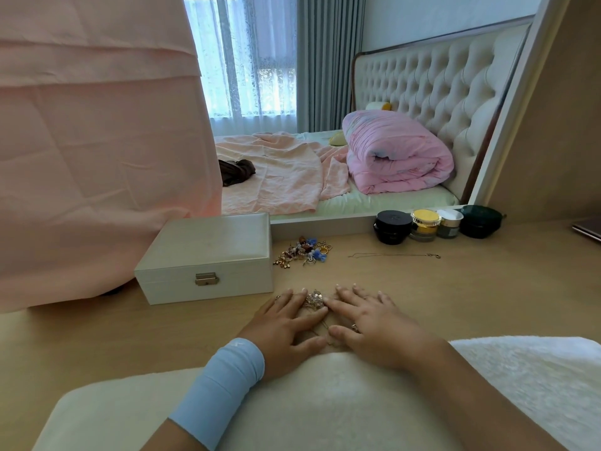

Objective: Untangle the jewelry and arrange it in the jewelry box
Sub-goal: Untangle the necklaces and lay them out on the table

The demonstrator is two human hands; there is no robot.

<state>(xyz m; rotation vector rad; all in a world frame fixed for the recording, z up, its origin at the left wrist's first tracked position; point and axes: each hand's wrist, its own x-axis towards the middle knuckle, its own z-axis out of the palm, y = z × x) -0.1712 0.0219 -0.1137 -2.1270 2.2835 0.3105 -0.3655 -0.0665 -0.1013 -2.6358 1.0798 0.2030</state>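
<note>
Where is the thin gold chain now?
In the head view, the thin gold chain lies on the wooden tabletop, right of the colourful earring pile, before the cosmetic jars.

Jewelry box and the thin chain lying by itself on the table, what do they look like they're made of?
The jewelry box looks like white faux leather over a rigid shell: soft matte sheen, padded lid; its clasp looks like brushed metal. The chain seems fine gold-toned metal, thin and glinting; solid or plated cannot be told.
</note>
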